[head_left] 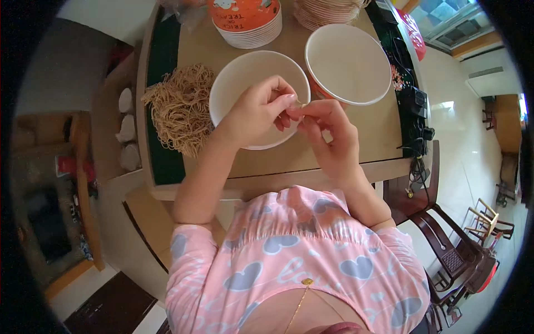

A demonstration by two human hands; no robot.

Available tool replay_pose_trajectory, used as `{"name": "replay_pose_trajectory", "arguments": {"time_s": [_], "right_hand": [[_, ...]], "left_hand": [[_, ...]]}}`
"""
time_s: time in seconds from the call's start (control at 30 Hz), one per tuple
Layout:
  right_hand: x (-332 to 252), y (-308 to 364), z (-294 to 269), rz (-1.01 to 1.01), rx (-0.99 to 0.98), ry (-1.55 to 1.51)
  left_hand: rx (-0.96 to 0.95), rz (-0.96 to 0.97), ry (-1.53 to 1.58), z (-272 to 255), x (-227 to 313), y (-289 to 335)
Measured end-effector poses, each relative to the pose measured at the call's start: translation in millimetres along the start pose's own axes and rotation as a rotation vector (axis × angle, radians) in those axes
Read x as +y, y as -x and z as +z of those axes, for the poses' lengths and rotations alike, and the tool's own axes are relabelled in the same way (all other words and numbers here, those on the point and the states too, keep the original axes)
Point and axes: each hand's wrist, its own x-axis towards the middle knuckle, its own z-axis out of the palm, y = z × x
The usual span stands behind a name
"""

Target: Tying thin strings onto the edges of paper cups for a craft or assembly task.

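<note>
Above a white round bucket (240, 75), my left hand (257, 111) and my right hand (335, 133) meet fingertip to fingertip. Each is closed in a pinch around a small, pale bit at its right rim. That bit is mostly hidden by the fingers, so its kind is unclear. Left of the bucket lies a loose heap of tan string (181, 108). A second bucket (347, 64), white inside and orange outside, stands open just beyond my right hand.
A stack of orange paper buckets (247, 19) stands at the table's far side, beside a pile of tan rings (328, 12). Small pinkish pieces (396, 78) and a black device (413, 103) with cables line the right edge. Dark wooden chairs (456, 250) stand to the right.
</note>
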Motion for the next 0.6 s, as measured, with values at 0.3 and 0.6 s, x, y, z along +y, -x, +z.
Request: {"name": "replay_pose_trajectory", "arguments": {"time_s": [0.3, 0.6], "right_hand": [[9, -5, 6, -0.072, 0.087, 0.388], [17, -4, 12, -0.054, 0.085, 0.451]], "left_hand": [[-0.008, -0.258, 0.594, 13, -3, 9], [0.265, 0.073, -0.06, 25, -16, 28]]}}
